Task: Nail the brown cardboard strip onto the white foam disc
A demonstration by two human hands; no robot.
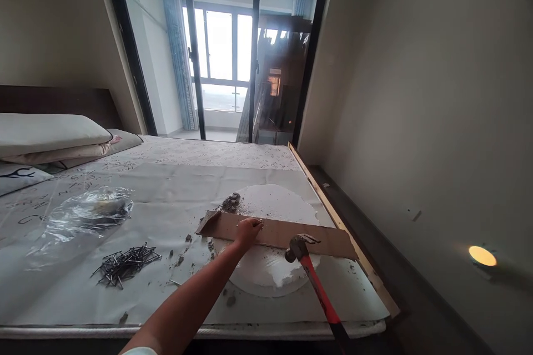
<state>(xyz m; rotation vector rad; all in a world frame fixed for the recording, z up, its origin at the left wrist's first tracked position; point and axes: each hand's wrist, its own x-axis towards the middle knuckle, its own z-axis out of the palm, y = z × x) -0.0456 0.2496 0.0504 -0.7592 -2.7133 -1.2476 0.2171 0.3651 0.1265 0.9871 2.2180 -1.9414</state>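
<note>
My left hand (249, 231) reaches out over the bed. Its fingers are pinched together on the upper edge of a brown cardboard strip (291, 236), and whatever they hold is too small to make out. The strip lies across a white round disc (275, 202). A claw hammer (300, 247) with a red and black handle (322, 297) has its head just right of my left hand, over the strip's near edge. The handle runs off the bottom of the view. My right hand is not visible.
A pile of dark nails (127, 262) lies on the grey sheet (175, 188) covering the bed, with a crumpled clear plastic bag (89, 212) behind it. Grey rubble (230, 202) and crumbs lie by the disc. Pillows (50, 136) are at the left, and a wall with a lit lamp (482, 255) is at the right.
</note>
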